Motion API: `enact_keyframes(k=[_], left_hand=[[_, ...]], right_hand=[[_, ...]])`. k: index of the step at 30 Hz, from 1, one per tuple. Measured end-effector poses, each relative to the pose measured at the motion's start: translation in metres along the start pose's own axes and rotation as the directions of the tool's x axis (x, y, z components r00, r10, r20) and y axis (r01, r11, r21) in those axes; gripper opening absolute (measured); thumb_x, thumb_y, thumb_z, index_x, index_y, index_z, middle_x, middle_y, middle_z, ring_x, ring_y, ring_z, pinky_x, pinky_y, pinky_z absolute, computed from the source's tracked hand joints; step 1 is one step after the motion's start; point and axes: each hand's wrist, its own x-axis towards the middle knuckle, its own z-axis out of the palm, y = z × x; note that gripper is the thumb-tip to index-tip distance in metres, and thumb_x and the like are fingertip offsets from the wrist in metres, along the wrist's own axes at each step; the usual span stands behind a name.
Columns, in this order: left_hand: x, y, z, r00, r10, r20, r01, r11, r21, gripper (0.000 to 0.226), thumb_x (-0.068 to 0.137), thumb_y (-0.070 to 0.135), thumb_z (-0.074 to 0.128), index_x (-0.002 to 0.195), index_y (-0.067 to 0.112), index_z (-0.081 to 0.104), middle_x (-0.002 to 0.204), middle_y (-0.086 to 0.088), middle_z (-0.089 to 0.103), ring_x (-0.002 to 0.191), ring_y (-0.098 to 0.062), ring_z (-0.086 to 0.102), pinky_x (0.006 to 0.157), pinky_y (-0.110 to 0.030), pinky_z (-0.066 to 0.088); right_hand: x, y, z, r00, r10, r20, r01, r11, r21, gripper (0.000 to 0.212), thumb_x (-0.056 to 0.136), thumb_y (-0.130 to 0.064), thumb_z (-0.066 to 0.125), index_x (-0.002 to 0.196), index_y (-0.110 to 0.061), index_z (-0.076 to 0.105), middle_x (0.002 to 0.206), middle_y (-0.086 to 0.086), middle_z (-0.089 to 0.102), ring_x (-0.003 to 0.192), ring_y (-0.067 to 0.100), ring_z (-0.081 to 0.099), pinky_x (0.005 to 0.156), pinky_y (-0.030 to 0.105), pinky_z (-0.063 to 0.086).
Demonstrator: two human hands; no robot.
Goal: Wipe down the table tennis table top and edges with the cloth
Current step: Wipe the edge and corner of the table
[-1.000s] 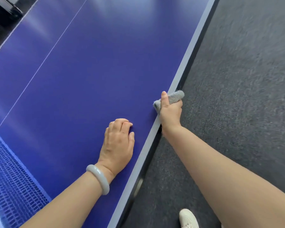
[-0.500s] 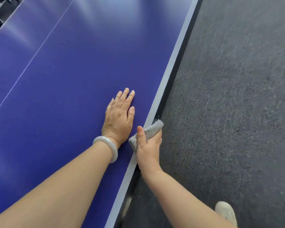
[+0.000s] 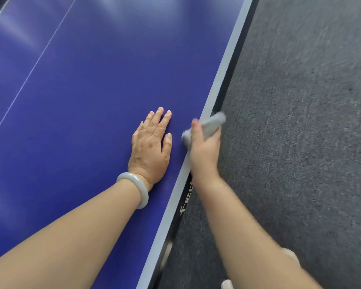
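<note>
The blue table tennis table top (image 3: 88, 97) fills the left of the head view, with a pale grey band (image 3: 223, 76) along its right side edge. My left hand (image 3: 151, 146) lies flat on the blue surface, fingers apart, a pale bangle on the wrist. Just to its right, my right hand (image 3: 204, 151) grips a folded grey cloth (image 3: 212, 123) wrapped over the table's side edge. The cloth and right hand are blurred by motion. My thumb rests on top of the cloth; the fingers are hidden below the edge.
Dark grey carpet (image 3: 300, 122) covers the floor to the right of the table. A thin white centre line (image 3: 35, 65) runs along the table top. White lettering (image 3: 187, 200) shows on the dark side rail. My light shoe (image 3: 290, 255) peeks out behind my right forearm.
My right hand slid the cloth back along the side edge toward me and sits beside my left hand. The left hand has flattened with fingers spread. The net has left the view.
</note>
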Motion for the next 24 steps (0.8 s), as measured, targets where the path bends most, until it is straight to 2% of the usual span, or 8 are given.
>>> enact_keyframes(k=[4, 6, 9, 12, 15, 19, 22, 24], left_hand=[[-0.001, -0.002, 0.001, 1.000, 0.000, 0.001, 0.000, 1.000, -0.003, 0.054, 0.099, 0.031, 0.030, 0.153, 0.026, 0.031, 0.161, 0.007, 0.022, 0.150, -0.010, 0.013, 0.122, -0.035, 0.012], [-0.002, -0.001, 0.000, 1.000, -0.002, 0.001, 0.002, 1.000, -0.003, 0.054, 0.100, 0.031, 0.030, 0.153, 0.026, 0.031, 0.161, 0.008, 0.022, 0.150, -0.010, 0.013, 0.122, -0.035, 0.012], [-0.001, -0.001, -0.001, 1.000, -0.003, 0.007, 0.003, 1.000, 0.003, 0.054, 0.099, 0.031, 0.030, 0.153, 0.026, 0.030, 0.162, 0.008, 0.022, 0.150, -0.009, 0.012, 0.122, -0.034, 0.010], [0.000, -0.001, -0.002, 1.000, -0.004, 0.012, 0.004, 1.000, 0.003, 0.054, 0.099, 0.030, 0.031, 0.153, 0.026, 0.031, 0.162, 0.008, 0.021, 0.150, -0.010, 0.013, 0.122, -0.032, 0.009], [0.000, -0.001, -0.002, 1.000, -0.009, 0.016, 0.009, 1.000, 0.006, 0.054, 0.099, 0.029, 0.032, 0.153, 0.026, 0.031, 0.161, 0.008, 0.022, 0.150, -0.011, 0.013, 0.122, -0.033, 0.009], [-0.002, 0.001, -0.002, 1.000, -0.018, 0.026, 0.018, 1.000, 0.009, 0.054, 0.100, 0.029, 0.032, 0.153, 0.026, 0.031, 0.162, 0.008, 0.022, 0.150, -0.011, 0.013, 0.122, -0.034, 0.011], [-0.001, 0.001, -0.003, 0.999, -0.023, 0.038, 0.022, 1.000, 0.011, 0.054, 0.100, 0.029, 0.031, 0.153, 0.027, 0.030, 0.162, 0.009, 0.020, 0.150, -0.009, 0.011, 0.122, -0.033, 0.009], [-0.001, 0.000, -0.004, 0.998, -0.026, 0.049, 0.024, 0.999, 0.027, 0.054, 0.100, 0.031, 0.029, 0.154, 0.028, 0.028, 0.162, 0.010, 0.019, 0.150, -0.007, 0.009, 0.122, -0.032, 0.007]], right_hand=[[-0.119, 0.050, -0.001, 0.999, -0.039, 0.000, 0.039, 0.999, -0.015, 0.086, 0.084, -0.064, 0.050, 0.154, -0.028, 0.016, 0.148, -0.020, 0.031, 0.139, -0.008, 0.025, 0.115, 0.010, 0.015], [-0.130, 0.054, -0.003, 1.000, -0.003, 0.024, 0.003, 1.000, -0.015, 0.081, 0.083, -0.065, 0.045, 0.150, -0.032, 0.014, 0.139, -0.028, 0.029, 0.137, -0.008, 0.025, 0.106, -0.001, 0.011], [-0.075, 0.032, -0.004, 0.998, -0.049, 0.043, 0.051, 0.998, -0.032, 0.079, 0.087, -0.055, 0.045, 0.151, -0.011, 0.029, 0.146, 0.005, 0.041, 0.139, 0.019, 0.035, 0.118, 0.023, 0.023], [0.026, -0.010, 0.002, 1.000, 0.020, 0.008, -0.020, 1.000, 0.006, 0.061, 0.095, -0.051, 0.052, 0.135, -0.007, 0.040, 0.133, 0.015, 0.053, 0.125, 0.027, 0.051, 0.111, 0.049, 0.038], [0.075, -0.028, 0.008, 0.997, 0.060, -0.058, -0.057, 0.997, 0.051, 0.064, 0.098, -0.053, 0.048, 0.143, -0.009, 0.038, 0.136, 0.016, 0.054, 0.129, 0.030, 0.051, 0.112, 0.046, 0.038], [-0.011, 0.015, 0.001, 1.000, -0.001, 0.019, 0.000, 0.996, 0.085, 0.080, 0.088, -0.067, 0.046, 0.151, -0.022, 0.027, 0.120, 0.010, 0.047, 0.116, 0.025, 0.044, 0.114, 0.059, 0.031], [-0.093, 0.043, -0.006, 0.992, 0.082, 0.091, -0.087, 0.995, 0.047, 0.092, 0.079, -0.078, 0.045, 0.155, -0.036, 0.015, 0.155, -0.002, 0.036, 0.144, 0.010, 0.032, 0.122, 0.046, 0.022], [-0.098, 0.042, -0.005, 0.991, 0.093, 0.098, -0.097, 0.995, 0.036, 0.096, 0.077, -0.077, 0.045, 0.156, -0.031, 0.015, 0.158, -0.006, 0.030, 0.147, 0.006, 0.026, 0.123, 0.041, 0.021]])
